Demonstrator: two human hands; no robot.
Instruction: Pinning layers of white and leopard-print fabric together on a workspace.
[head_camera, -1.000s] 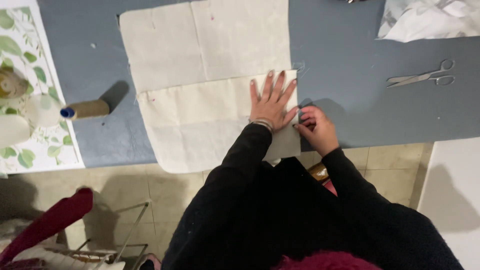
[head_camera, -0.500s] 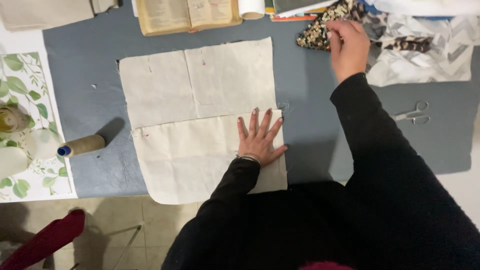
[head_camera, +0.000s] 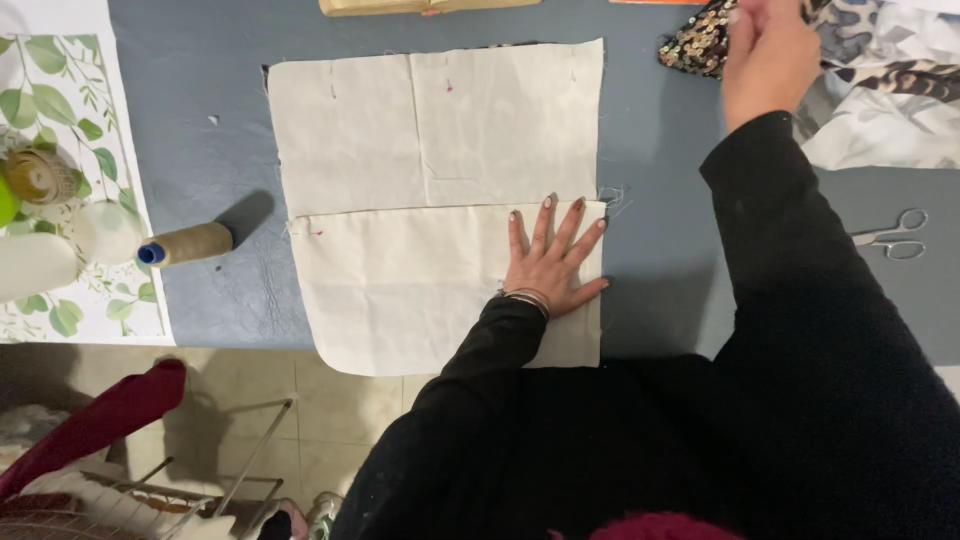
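My left hand (head_camera: 550, 265) lies flat, fingers spread, on the lower right part of a cream fabric piece (head_camera: 400, 290). That piece overlaps a second cream fabric panel (head_camera: 440, 125) with small pins in it, on the blue-grey table (head_camera: 200, 90). My right hand (head_camera: 768, 55) is stretched to the far right top, at a dark sequined fabric (head_camera: 695, 40). Its fingers are blurred and partly cut off by the frame edge, so whether it grips anything does not show.
A beige thread cone (head_camera: 192, 244) lies left of the fabric. Scissors (head_camera: 892, 236) lie at the right. White and patterned cloth (head_camera: 880, 110) is piled at the top right. A leaf-print mat (head_camera: 70, 120) carries white bottles (head_camera: 40, 262) and twine.
My right hand left the fabric's right edge near my left hand and reached up to the sequined cloth at the far right. My left hand stayed pressed on the cream fabric.
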